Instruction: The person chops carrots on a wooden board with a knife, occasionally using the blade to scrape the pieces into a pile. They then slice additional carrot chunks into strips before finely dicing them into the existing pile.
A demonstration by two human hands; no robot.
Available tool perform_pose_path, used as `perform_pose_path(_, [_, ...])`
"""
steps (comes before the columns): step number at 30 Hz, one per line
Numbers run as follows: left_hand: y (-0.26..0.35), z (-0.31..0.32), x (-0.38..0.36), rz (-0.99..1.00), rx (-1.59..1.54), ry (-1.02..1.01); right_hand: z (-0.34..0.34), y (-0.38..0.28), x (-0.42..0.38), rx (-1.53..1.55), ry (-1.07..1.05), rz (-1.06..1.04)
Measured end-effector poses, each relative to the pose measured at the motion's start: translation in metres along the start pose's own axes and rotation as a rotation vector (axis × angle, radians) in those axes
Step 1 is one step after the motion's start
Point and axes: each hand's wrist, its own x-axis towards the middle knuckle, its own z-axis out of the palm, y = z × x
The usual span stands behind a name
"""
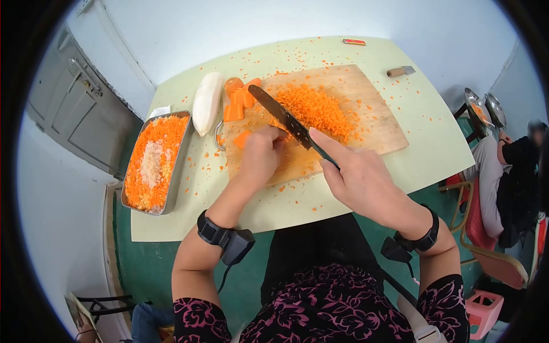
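Note:
My right hand (pixel 357 177) is wrapped round the handle of a large knife (pixel 286 118), whose speckled blade points up and left over the wooden cutting board (pixel 372 97). Just left of the blade, my left hand (pixel 263 154) has its fingers curled down on the board; what they hold is hidden. Beyond the blade lies a heap of finely chopped carrot (pixel 317 108). Larger carrot pieces (pixel 237 103) sit at the board's upper left edge, and a flat orange piece (pixel 242 139) lies beside my left hand.
A peeled white radish (pixel 207 103) and a metal tray (pixel 182 150) of chopped orange and pale food stand left of the board. A wooden-handled tool (pixel 400 71) and a red packet (pixel 354 42) lie at the back. A person (pixel 509 183) sits at the right.

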Motion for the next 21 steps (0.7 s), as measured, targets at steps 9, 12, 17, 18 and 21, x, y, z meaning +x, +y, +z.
perform_pose_path(9, [-0.008, -0.018, 0.008, -0.112, 0.216, -0.066, 0.001, 0.005, -0.004, -0.035, -0.028, -0.001])
perform_pose_path(12, [-0.01, -0.012, 0.007, -0.034, 0.308, -0.169, 0.007, 0.009, -0.005, -0.072, -0.107, 0.032])
perform_pose_path(17, [-0.01, -0.008, 0.004, 0.008, 0.261, -0.071, 0.002, 0.007, 0.001, -0.058, -0.022, -0.024])
perform_pose_path(18, [-0.01, -0.008, 0.005, -0.004, 0.267, -0.067, 0.004, 0.009, 0.001, -0.077, -0.042, -0.022])
perform_pose_path(21, [-0.015, -0.006, 0.005, -0.052, 0.212, -0.036, 0.006, 0.012, 0.001, -0.106, -0.071, -0.011])
